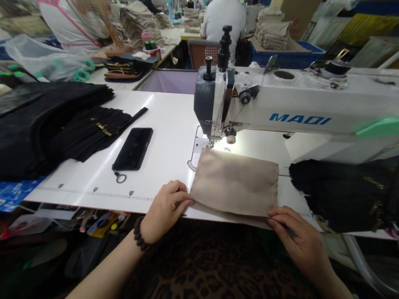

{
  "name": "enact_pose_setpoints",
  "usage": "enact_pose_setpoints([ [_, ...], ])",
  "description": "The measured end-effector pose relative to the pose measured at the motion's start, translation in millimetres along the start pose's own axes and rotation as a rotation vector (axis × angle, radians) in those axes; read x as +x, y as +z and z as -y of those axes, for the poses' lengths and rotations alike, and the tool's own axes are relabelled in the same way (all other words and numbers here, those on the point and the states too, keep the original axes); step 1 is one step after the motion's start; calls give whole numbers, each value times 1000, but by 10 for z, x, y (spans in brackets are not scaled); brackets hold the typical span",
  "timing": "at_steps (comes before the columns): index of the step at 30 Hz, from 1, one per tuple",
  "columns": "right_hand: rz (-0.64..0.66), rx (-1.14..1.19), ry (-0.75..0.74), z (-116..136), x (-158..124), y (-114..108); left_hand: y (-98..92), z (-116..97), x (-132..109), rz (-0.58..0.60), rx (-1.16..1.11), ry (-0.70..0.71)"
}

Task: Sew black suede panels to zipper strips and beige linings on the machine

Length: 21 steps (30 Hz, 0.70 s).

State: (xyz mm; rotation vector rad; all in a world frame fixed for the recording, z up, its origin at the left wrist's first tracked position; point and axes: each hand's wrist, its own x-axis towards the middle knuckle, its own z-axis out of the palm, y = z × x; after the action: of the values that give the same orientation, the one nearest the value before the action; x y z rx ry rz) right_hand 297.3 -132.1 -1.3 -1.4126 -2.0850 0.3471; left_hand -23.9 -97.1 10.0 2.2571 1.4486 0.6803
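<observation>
A beige fabric piece [235,180], sewn into a flat rectangle, lies on the white sewing table near its front edge. My left hand [168,207] pinches its near left corner between thumb and fingers. At the near right corner, my right hand [301,238] pinches the cloth, whose front edge shows two layers slightly apart. The far left corner of the fabric reaches the presser foot and needle area of the sewing machine [212,141]. Whether the foot presses on the cloth is too small to tell.
A black phone [133,148] with a ring strap lies to the left. Black zippered fabric pieces are heaped at far left [90,128] and at right [349,191]. Behind the machine stand a blue crate [286,58] with beige cloth and a seated person in white [224,25].
</observation>
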Motion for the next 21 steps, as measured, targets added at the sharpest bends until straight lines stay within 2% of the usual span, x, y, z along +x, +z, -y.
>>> enact_pose_setpoints([
  [3,15,1,72,51,68,5,-23,-30,85,48,27,-81],
  [7,52,-51,140,83,142,19,-28,-45,164,104,50,-121],
  [10,121,-110,194,87,171,17,1,-52,171,83,121,-106],
  [11,129,-123,202,88,177,11,9,-56,164,54,168,-68],
  [13,137,-135,169,99,185,-8,7,-66,147,16,268,95],
  [16,259,-143,10,163,215,-39,-58,-57,170,96,399,385],
  [19,430,-270,-156,294,327,-27,-150,12,340,207,541,463],
  [21,469,-381,-235,392,475,21,-178,88,539,241,610,472],
])
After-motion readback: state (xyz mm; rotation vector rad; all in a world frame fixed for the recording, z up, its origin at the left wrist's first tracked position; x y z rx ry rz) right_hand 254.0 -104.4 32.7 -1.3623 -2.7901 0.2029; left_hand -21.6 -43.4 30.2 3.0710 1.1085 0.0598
